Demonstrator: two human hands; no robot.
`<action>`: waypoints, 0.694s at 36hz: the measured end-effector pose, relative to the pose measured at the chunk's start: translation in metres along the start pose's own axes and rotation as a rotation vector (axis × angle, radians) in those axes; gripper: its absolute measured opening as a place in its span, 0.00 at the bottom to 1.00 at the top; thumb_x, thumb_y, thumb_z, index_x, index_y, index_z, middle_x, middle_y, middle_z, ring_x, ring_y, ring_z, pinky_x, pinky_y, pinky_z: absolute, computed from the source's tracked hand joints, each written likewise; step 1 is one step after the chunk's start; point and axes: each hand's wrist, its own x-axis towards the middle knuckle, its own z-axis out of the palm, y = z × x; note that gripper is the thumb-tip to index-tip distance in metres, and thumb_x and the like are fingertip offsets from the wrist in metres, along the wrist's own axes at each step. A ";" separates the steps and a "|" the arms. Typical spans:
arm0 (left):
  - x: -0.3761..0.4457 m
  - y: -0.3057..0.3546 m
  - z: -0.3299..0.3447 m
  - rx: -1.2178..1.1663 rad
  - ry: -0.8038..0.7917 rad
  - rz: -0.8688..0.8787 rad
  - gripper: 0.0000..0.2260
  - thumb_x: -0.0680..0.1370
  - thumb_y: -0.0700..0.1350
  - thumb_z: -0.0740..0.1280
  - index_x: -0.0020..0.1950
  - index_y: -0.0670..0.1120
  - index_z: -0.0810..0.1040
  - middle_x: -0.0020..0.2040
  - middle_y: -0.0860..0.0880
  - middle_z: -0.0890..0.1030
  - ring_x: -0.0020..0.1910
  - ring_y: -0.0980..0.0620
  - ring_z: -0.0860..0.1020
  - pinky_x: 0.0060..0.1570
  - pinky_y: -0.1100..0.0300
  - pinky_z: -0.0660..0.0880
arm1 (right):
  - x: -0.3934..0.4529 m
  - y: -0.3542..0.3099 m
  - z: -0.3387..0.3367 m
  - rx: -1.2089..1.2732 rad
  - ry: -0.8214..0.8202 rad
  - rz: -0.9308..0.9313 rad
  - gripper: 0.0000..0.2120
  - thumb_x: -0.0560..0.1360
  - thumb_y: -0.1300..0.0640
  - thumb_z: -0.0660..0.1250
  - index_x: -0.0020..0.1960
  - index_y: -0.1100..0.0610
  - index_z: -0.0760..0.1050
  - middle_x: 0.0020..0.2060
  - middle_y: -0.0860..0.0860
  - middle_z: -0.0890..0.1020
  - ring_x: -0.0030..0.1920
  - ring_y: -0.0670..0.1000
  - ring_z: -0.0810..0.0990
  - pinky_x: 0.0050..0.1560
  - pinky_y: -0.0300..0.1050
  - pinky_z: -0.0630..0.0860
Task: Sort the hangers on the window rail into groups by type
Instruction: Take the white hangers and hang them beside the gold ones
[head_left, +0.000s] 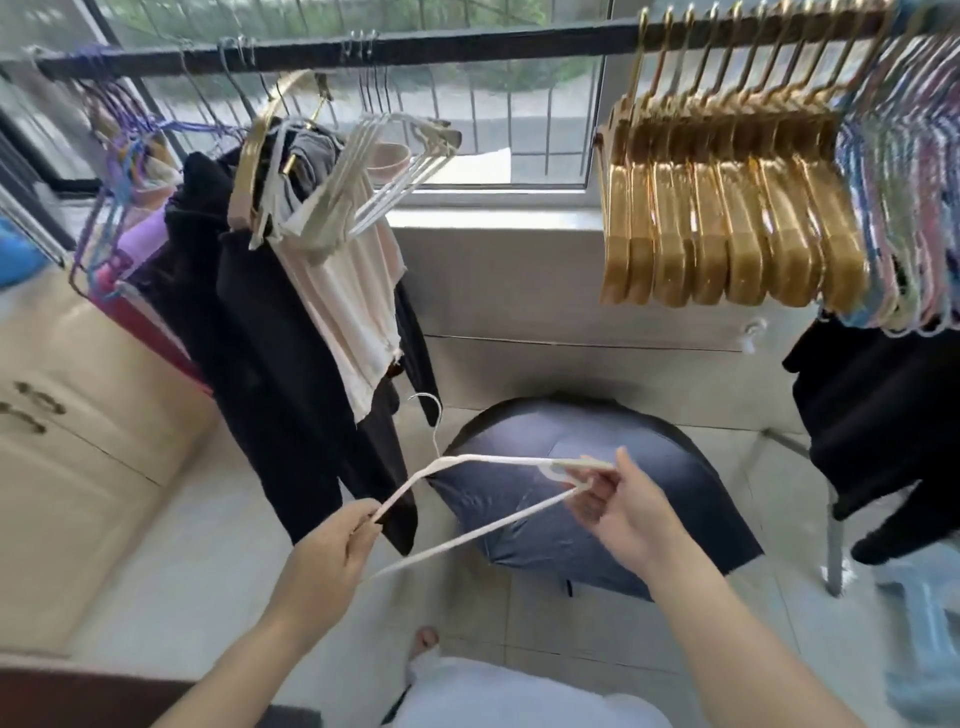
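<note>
below the rail, left hand and right hand pinch a thin white hanger.

The white hanger looks like smooth matt plastic with a thin shiny metal hook. The gold hangers are glossy and smooth. The rail is dark and matt. The cream top is soft ribbed cloth. The umbrella is smooth blue-grey cloth. The floor tiles shine.

Daylit from window, motion-blurred, edges warped
</note>
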 end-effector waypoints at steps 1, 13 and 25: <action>-0.003 -0.001 0.003 0.008 0.001 0.009 0.06 0.85 0.48 0.63 0.56 0.57 0.79 0.38 0.57 0.77 0.34 0.54 0.74 0.36 0.59 0.72 | -0.002 0.001 -0.001 0.029 -0.009 0.001 0.23 0.86 0.43 0.54 0.55 0.60 0.79 0.48 0.58 0.87 0.46 0.55 0.83 0.51 0.50 0.75; 0.031 0.010 0.001 0.247 0.042 -0.101 0.13 0.84 0.57 0.61 0.49 0.53 0.80 0.40 0.54 0.77 0.38 0.54 0.77 0.35 0.58 0.74 | 0.002 -0.015 0.001 0.173 0.394 0.004 0.12 0.86 0.60 0.53 0.50 0.64 0.71 0.44 0.65 0.80 0.37 0.60 0.78 0.47 0.58 0.80; 0.060 0.048 0.004 -0.174 -0.270 -0.599 0.21 0.86 0.55 0.57 0.37 0.46 0.72 0.28 0.51 0.67 0.29 0.51 0.63 0.31 0.58 0.61 | 0.012 -0.018 -0.023 0.479 0.476 -0.004 0.22 0.87 0.53 0.49 0.40 0.60 0.69 0.34 0.57 0.76 0.28 0.52 0.67 0.31 0.42 0.66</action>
